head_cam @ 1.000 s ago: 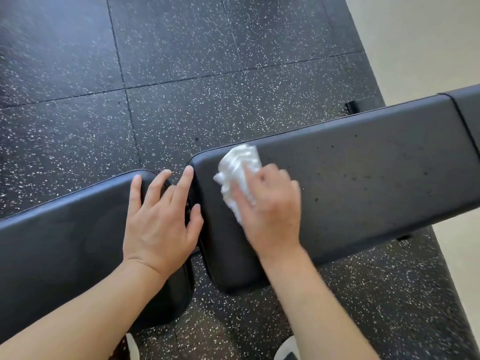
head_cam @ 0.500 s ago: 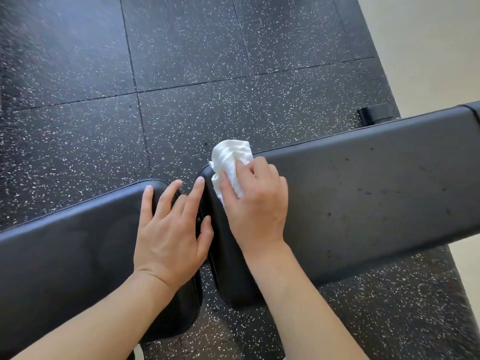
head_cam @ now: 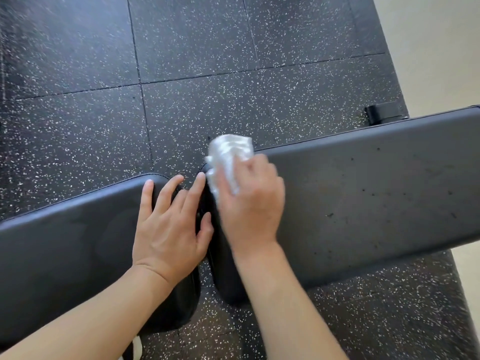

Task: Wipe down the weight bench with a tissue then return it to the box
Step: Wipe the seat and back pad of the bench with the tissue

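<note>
The black weight bench has two pads: a long back pad [head_cam: 363,198] on the right and a seat pad [head_cam: 65,242] on the left, with a narrow gap between them. My right hand [head_cam: 249,203] grips a crumpled white tissue [head_cam: 228,157] and presses it on the far left corner of the long pad. The tissue sticks out past my fingers, over the pad's edge. My left hand [head_cam: 168,229] rests flat on the right end of the seat pad, fingers spread and straight. No tissue box is in view.
Dark speckled rubber floor tiles [head_cam: 207,61] lie under and beyond the bench. A black bench foot [head_cam: 384,116] shows at the far right. Pale floor [head_cam: 441,48] begins past the mat's right edge. A bit of shoe [head_cam: 136,346] shows at the bottom.
My right hand has slid the tissue toward the far left corner of the long pad and slightly over its edge. My left hand has stayed flat on the seat pad.
</note>
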{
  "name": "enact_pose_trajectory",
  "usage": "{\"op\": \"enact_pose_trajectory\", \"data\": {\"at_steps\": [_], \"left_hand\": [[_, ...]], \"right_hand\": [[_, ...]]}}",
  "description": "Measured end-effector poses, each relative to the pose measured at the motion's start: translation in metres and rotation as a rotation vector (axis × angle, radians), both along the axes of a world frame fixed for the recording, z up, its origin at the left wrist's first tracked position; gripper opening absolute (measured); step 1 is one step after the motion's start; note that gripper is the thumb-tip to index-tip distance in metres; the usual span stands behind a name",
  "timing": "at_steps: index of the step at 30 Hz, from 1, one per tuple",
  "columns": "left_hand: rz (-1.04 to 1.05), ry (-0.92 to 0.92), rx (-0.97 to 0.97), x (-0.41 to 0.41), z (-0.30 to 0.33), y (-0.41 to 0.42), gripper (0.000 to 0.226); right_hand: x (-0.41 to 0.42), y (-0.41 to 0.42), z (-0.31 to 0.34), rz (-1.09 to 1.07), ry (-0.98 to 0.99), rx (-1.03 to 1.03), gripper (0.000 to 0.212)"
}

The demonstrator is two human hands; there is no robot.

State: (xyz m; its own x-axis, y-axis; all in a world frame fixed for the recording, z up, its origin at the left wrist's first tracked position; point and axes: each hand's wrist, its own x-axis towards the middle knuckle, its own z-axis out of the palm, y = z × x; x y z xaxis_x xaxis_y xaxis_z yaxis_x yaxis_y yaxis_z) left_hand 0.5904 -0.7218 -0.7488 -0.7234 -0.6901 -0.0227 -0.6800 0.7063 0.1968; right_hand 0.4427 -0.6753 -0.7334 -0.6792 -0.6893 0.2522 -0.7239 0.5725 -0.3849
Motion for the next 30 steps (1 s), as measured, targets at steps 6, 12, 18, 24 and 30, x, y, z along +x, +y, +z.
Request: {"op": "enact_pose_trajectory", "data": {"at_steps": [6,12,18,24,30], "left_hand": [[0.018,-0.005,-0.008,-0.001,0.000,0.001,0.066],[0.014,0.012,-0.035,0.000,-0.002,0.000,0.069],[0.014,0.003,-0.018,-0.001,0.001,0.001,0.068],[0.014,-0.023,0.006,0.000,0.001,0.000,0.067],[0.025,0.007,-0.020,-0.001,0.000,0.000,0.068]], "right_hand": [[-0.011,0.006,0.001,0.143,-0.004,-0.019,0.030],[-0.119,0.046,-0.001,-0.303,-0.091,-0.081,0.031],[-0.046,-0.006,0.004,-0.123,-0.090,-0.018,0.028],[0.001,-0.028,0.004,0.125,-0.115,-0.028,0.028],[-0.109,0.015,0.001,-0.203,-0.062,0.016,0.037]]}}
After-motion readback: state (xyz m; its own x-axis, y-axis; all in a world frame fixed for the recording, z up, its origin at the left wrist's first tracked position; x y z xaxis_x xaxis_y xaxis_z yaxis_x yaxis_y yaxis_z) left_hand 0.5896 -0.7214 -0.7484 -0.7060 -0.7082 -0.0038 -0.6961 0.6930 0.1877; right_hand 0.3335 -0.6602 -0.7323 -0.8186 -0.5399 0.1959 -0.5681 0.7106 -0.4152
